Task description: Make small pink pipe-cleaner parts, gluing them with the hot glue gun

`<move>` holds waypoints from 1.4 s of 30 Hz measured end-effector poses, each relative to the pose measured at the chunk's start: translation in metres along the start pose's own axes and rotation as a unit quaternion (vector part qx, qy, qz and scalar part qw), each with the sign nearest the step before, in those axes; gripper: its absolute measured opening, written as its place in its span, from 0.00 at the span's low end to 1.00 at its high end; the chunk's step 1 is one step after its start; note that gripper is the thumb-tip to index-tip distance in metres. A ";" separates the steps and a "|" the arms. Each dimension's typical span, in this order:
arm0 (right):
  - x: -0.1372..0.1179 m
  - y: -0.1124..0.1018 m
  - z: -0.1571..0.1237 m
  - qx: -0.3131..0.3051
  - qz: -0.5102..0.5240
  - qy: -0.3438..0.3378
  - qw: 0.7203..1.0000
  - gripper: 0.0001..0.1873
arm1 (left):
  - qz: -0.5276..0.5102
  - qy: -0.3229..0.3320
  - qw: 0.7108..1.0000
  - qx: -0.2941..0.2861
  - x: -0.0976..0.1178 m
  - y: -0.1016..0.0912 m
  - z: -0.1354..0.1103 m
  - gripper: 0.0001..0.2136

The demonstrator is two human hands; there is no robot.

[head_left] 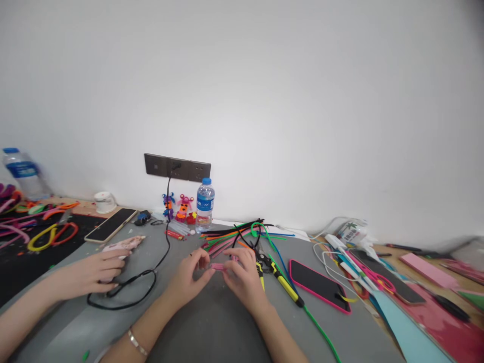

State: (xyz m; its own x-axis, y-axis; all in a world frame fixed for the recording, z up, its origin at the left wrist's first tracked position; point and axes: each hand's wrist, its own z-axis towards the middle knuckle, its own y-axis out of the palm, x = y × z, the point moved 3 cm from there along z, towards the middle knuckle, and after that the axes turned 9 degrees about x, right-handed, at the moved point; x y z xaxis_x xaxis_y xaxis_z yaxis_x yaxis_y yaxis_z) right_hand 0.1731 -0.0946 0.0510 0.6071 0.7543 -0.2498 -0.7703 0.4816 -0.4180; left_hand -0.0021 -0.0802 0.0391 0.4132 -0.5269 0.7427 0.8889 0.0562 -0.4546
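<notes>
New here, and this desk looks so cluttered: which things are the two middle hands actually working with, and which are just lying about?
In hand: pink pipe-cleaner piece, held between left hand and right hand; likely also the pipe-cleaner pile and yellow-handled cutters beside them.
Lying about: water bottle, pink-cased phone, second phone, small figures, black cable under another person's hand.

A short piece of pink pipe cleaner point(218, 266), fuzzy and bright, lies roughly level just above the grey tabletop point(212, 327). It is pinched at either end between the left hand point(188, 276) and the right hand point(244, 276), whose fingers hide its tips.
</notes>
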 end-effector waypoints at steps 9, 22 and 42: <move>-0.004 0.000 -0.001 0.015 -0.056 -0.052 0.997 0.10 | -0.079 -0.079 0.992 -0.059 -0.003 0.009 -0.002 0.13; -0.005 0.000 -0.003 -0.015 -0.050 -0.055 0.997 0.10 | -0.038 -0.045 0.998 -0.026 -0.002 0.007 -0.001 0.08; 0.022 0.012 -0.013 -0.070 0.253 0.252 0.932 0.09 | 0.041 0.068 0.996 0.042 0.001 -0.002 0.001 0.03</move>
State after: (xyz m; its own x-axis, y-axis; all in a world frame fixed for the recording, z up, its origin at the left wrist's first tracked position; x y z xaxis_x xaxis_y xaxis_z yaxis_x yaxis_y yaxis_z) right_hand 0.1797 -0.0775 0.0289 0.2147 0.5475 -0.8088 -0.9711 0.0315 -0.2364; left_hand -0.0029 -0.0804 0.0409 0.4589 -0.6271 0.6294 0.8693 0.1705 -0.4639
